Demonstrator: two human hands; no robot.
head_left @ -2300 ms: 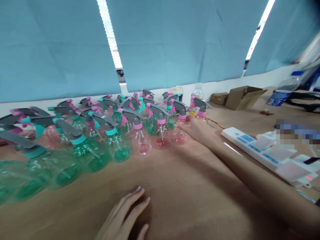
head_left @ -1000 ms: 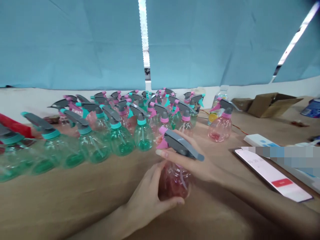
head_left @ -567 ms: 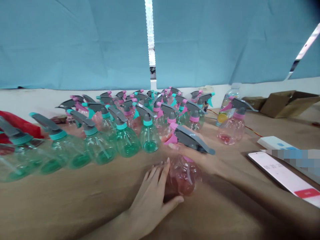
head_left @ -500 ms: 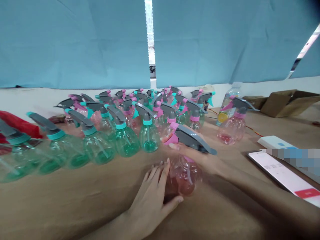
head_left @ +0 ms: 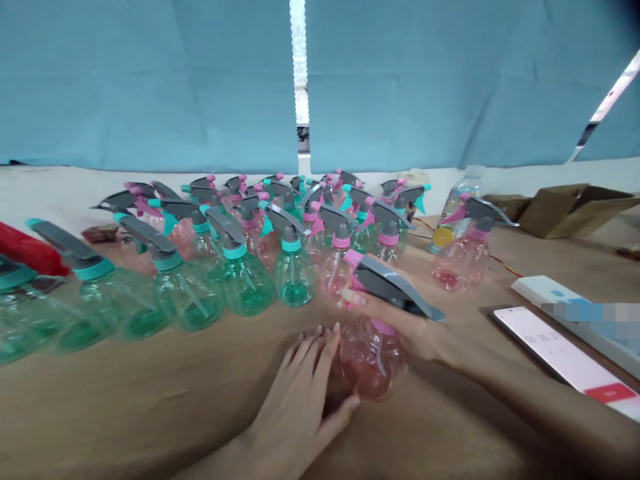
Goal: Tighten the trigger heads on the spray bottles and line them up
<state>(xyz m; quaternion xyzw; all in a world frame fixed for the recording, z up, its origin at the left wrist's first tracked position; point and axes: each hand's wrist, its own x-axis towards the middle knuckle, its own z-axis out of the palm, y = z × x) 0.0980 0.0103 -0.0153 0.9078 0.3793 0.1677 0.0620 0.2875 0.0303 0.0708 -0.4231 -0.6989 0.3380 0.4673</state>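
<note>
A pink spray bottle with a grey and pink trigger head stands slightly tilted near the middle of the table. My right hand is wrapped round its neck, with the fingers at the pink trigger. Just left of the bottle, my left hand rests low over the table, its fingers stretched and the thumb apart, fingertips and thumb tip close to the bottle's side. Behind stand a green spray bottle and several more green and pink ones. Another pink spray bottle is at the right.
A phone and a white box lie at the right. Behind them sit an open cardboard box and a clear bottle with a label. Something red is at the far left. A blue cloth hangs behind.
The view has shifted slightly. The trigger head of the held bottle is a little lower and further right, with my right hand still round it. My left hand has hardly moved.
</note>
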